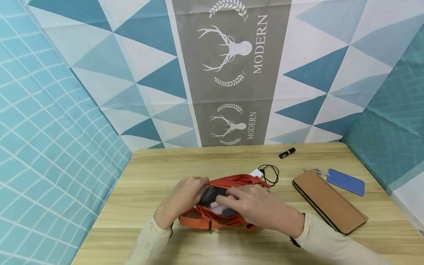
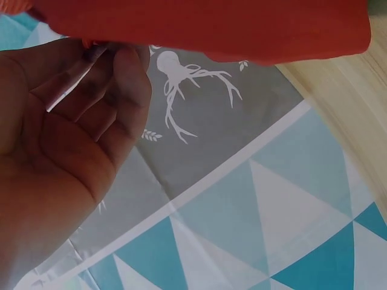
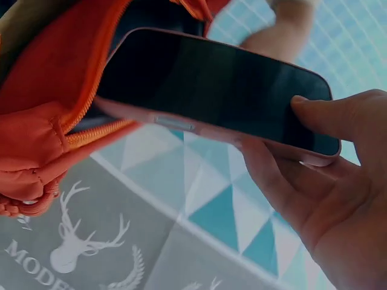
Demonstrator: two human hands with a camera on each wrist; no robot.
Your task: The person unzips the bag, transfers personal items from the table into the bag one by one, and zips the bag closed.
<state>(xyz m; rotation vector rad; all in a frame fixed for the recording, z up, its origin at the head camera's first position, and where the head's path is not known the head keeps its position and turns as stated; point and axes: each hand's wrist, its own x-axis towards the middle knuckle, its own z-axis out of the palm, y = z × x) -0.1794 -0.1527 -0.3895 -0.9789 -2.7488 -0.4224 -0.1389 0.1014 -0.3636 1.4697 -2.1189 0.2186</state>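
An orange-red zippered bag (image 1: pixel 195 222) sits on the table with its mouth spread. My left hand (image 1: pixel 185 200) holds the bag's far left edge; in the left wrist view its curled fingers (image 2: pixel 130 78) meet the red fabric (image 2: pixel 211 30). A smartphone (image 3: pixel 211 90) with a dark screen and pink case is pinched in my right hand (image 3: pixel 338 163), thumb on the screen and fingers beneath. One end of the phone overlaps the bag's open zipper (image 3: pixel 97 78). From the head view, my right hand (image 1: pixel 256 204) is over the bag's right side, partly hiding the phone.
Behind the bag lie a white block (image 1: pixel 256 173) and a thin black cable (image 1: pixel 273 173). To the right is a brown wallet (image 1: pixel 331 202) with a blue tag (image 1: pixel 346 182) clipped near it. A small black tube (image 1: pixel 286 153) lies near the back edge.
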